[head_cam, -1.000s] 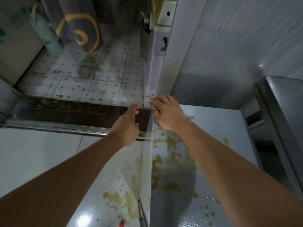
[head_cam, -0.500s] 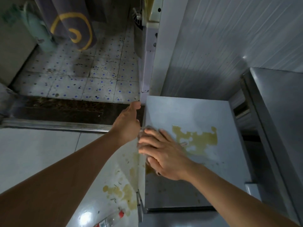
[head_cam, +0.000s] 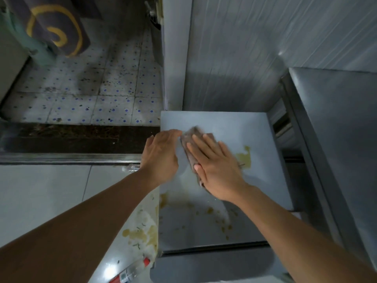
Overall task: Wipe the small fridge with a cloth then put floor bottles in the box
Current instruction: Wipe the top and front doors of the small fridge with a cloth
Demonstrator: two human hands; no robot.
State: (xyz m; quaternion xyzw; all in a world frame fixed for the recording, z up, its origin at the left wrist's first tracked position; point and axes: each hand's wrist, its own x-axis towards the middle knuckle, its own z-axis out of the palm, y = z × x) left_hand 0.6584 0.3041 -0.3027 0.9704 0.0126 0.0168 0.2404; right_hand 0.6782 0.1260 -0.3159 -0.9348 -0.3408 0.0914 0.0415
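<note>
Currently pressing flat: right hand fingers straight, palm down on the brown cloth, pinning it to the top of the small fridge. Left hand relaxed, nothing held, fingertips at the fridge's left top edge, just beside the cloth.

Cloth soft and limp, probably light; likely bunches under one-sided push, so best kept under a spread palm rather than pinched. Fridge top looks smooth and hard, probably slick where wet. Yellowish stains right of the hand, more along the near edge.

Floor bottle, clear with a red cap, lying on its side on the tile floor. Looks light and prone to rolling; best taken mid-body. Box not in view.
</note>
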